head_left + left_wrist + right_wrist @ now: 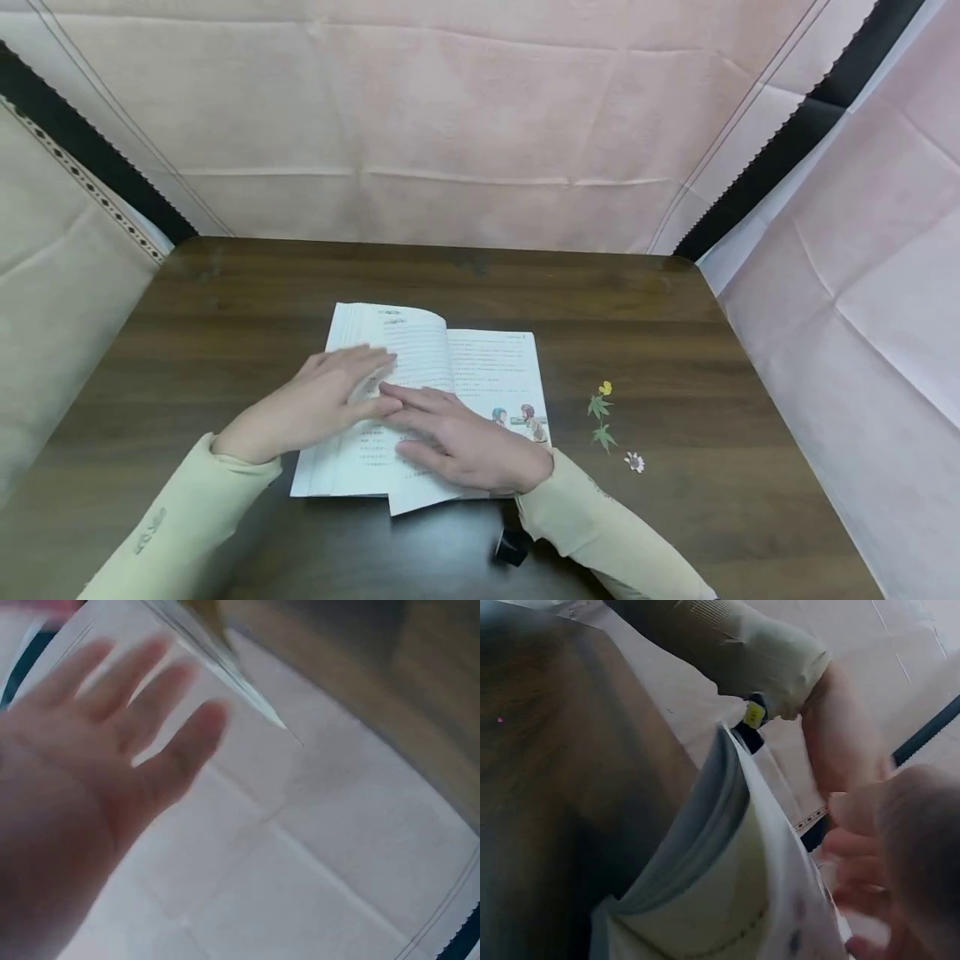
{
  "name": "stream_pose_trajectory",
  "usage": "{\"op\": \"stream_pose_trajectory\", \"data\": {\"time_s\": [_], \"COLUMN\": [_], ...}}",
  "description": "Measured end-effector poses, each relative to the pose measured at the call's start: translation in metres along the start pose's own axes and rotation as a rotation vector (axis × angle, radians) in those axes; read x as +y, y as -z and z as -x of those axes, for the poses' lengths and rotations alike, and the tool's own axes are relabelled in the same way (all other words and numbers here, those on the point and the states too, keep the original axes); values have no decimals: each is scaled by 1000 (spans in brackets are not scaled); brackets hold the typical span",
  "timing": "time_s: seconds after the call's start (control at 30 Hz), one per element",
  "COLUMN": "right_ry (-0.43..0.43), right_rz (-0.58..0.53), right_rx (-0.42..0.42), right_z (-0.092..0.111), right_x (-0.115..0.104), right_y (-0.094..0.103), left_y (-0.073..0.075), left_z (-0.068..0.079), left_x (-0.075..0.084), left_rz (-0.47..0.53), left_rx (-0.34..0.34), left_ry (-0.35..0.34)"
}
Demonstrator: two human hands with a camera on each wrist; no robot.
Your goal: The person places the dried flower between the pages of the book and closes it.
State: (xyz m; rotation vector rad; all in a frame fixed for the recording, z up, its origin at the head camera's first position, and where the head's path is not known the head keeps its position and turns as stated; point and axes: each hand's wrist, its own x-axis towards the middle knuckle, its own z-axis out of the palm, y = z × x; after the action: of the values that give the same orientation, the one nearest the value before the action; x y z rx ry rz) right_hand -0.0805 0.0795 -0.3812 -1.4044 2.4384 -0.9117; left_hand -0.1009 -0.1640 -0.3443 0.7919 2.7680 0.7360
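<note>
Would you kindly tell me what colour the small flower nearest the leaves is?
Yellow flower; the head view shows it best.

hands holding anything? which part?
Nothing gripped. Left hand and right hand rest flat, fingers straight, on the open book's left-hand pages.

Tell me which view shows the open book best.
The head view: the whole open book lies on the table under both hands. The right wrist view shows only its page edges; the left wrist view shows blurred paper.

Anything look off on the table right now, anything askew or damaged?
Nothing damaged or spilled. The open book lies slightly askew under both flat hands, left hand and right hand. Leaves and small flowers lie loose beside it.
</note>
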Motion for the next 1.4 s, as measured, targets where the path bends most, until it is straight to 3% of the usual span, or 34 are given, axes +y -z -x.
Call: {"op": "stream_pose_trajectory", "data": {"time_s": [0.1, 0.23, 0.37, 0.53, 0.67, 0.8, 1.1, 1.27, 1.4], "right_ry": [-51, -220, -463, -635, -684, -720, -693, -714, -765], "right_rz": [-40, 101, 212, 219, 269, 313, 248, 128, 165], "right_rx": [84, 140, 56, 10, -4, -26, -9, 97, 226], "right_z": [6, 20, 43, 67, 73, 77, 82, 92, 119], "right_x": [5, 21, 43, 65, 71, 71, 77, 78, 83], "right_y": [3, 13, 19, 21, 22, 24, 20, 33, 62], "left_y": [-10, -18, -25, -34, -45, -54, -62, -63, -58], "left_z": [1, 2, 1, -1, -3, -5, -8, -7, -6], "left_x": [-5, -15, -25, -35, -41, -42, -41, -39, -36], "left_rz": [-64, -109, -119, -108, -103, -164, -148, -139, -85], "left_rx": [-75, -89, -112, -104, -60, -79, -102, -84, -74], "left_ry": [46, 122, 186, 237, 192, 124, 158, 169, 158]}}
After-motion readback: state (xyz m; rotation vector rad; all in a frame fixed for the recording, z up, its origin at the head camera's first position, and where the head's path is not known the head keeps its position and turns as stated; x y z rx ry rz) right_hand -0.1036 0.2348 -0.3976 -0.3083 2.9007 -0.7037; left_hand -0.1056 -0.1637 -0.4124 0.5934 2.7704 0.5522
